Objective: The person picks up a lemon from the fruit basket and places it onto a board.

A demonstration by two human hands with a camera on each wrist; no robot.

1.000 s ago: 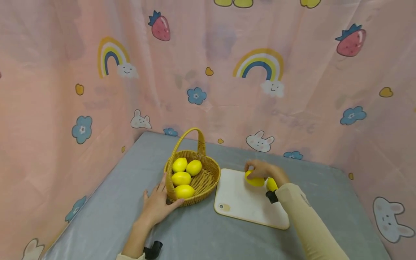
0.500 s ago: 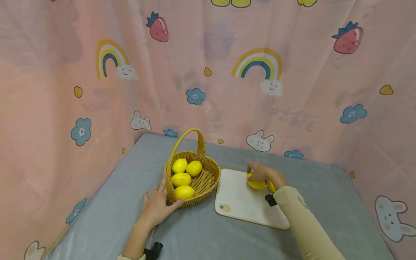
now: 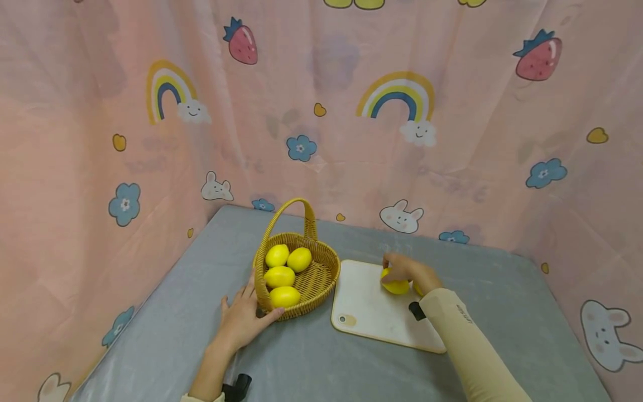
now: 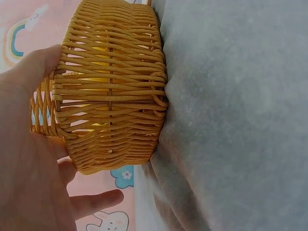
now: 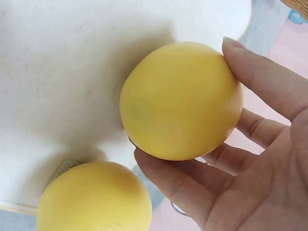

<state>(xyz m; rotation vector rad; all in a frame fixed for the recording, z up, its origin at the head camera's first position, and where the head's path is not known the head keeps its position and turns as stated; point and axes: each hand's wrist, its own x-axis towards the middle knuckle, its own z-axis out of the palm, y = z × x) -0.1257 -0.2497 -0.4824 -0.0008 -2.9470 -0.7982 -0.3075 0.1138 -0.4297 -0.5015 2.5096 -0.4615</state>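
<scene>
In the head view, a yellow wicker basket (image 3: 321,297) with a tall arched handle stands on the grey-covered table, several lemons (image 3: 285,297) lying in its left part. My left hand (image 3: 243,321) rests against its near left side, thumb touching the rim, fingers fairly straight and spread. My right hand (image 3: 409,271) grips a lemon (image 3: 397,287) over the far part of a white cutting board (image 3: 372,315). From the right wrist, this lemon (image 5: 180,101) sits between thumb and fingertips. Close by is another lemon (image 5: 96,202), with a small grey dotted piece (image 5: 65,168) partly hidden behind it.
Basket and board stand side by side with a narrow gap. Behind the table (image 3: 502,312) hangs a pink patterned curtain (image 3: 341,167), which also closes both sides. Black wrist-camera mounts (image 3: 237,387) jut from both wrists.
My right hand, gripping the lemon, has shifted slightly nearer; my wrist now covers most of the second lemon. My left hand and the basket stay put.
</scene>
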